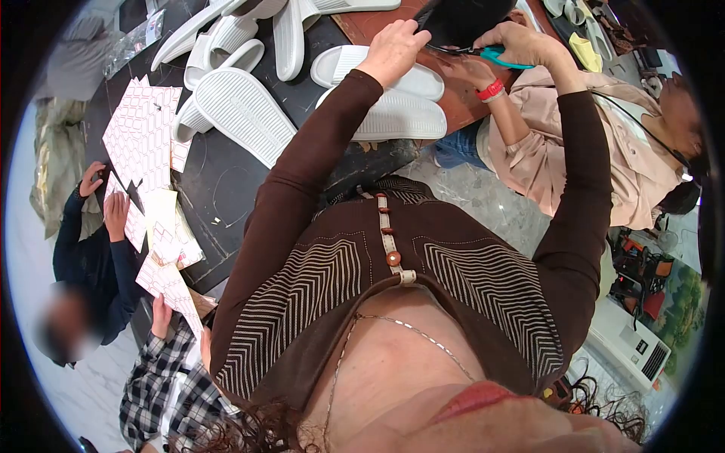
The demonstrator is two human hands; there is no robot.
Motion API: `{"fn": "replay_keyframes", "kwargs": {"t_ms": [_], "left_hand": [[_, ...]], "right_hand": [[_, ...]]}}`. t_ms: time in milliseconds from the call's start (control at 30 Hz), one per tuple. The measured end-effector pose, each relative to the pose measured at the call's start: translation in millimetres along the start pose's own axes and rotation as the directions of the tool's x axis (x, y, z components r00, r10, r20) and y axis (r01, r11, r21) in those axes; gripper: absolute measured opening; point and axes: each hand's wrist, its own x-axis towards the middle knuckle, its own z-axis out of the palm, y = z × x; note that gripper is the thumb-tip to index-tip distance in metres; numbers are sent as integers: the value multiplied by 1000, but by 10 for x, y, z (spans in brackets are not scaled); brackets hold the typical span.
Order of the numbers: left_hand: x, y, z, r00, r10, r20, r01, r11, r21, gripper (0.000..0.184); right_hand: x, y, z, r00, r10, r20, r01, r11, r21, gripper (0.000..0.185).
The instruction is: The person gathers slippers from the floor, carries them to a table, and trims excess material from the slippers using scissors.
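My left hand [396,51] pinches the near left edge of a dark black piece [464,21] at the top of the view; its kind is hard to make out. To the right, my right hand [521,44] is closed around a tool with turquoise handles [504,59], which looks like scissors. Its blades are hidden near the lower edge of the black piece. Just below the tool is a co-worker's hand [470,74] with a red watch. Under my left forearm lies a pair of white slide sandals [404,113], one of them sole up.
Several more white slides [243,109] lie on the black table [219,177]. Patterned paper sheets [147,124] cover its left side, where other people's hands [115,215] work. A co-worker in a pink jacket [559,162] sits close on the right by the reddish-brown board [472,102].
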Motion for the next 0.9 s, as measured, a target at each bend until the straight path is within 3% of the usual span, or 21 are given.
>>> {"fn": "replay_keyframes", "kwargs": {"t_ms": [67,300,500,567,600,633,667,700,733,800,900], "left_hand": [[2,-5,1,1000,2,6,-2,1000,3,23],[-15,-6,28,999,-15,30,14,999,38,17],[-23,-23,42,998,-43,43,42,999,9,19],[-22,-25,44,996,-71,61,72,997,-9,21],[-29,-25,33,994,-111,-4,109,980,-167,24],[-50,-34,14,984,-164,-62,136,938,-319,26],[-72,-66,-21,983,-173,-61,146,939,-311,26],[-107,-132,-56,955,-242,-171,160,907,-388,28],[-140,-219,-108,910,-310,-274,159,873,-461,29],[-441,-499,-216,872,-455,-178,364,848,-386,22],[-876,-541,-598,819,-573,43,560,780,-280,24]], "right_hand": [[-31,-60,-19,999,35,-31,-38,991,-126,33],[-18,-91,-26,999,24,-38,-30,986,-166,31],[-78,17,-29,988,-78,-133,60,989,-137,33],[-156,110,-42,977,-74,-198,77,997,7,35],[-191,172,-38,974,-35,-224,73,984,161,41],[-225,213,-16,974,-42,-221,80,983,163,41],[-266,189,-19,871,-202,-447,239,971,28,42],[-325,160,5,691,-360,-627,358,924,-135,42],[-358,103,163,743,-182,-644,339,932,128,43],[-426,-10,481,770,191,-609,317,713,625,44],[-375,-622,821,793,271,-545,462,315,829,44]]}}
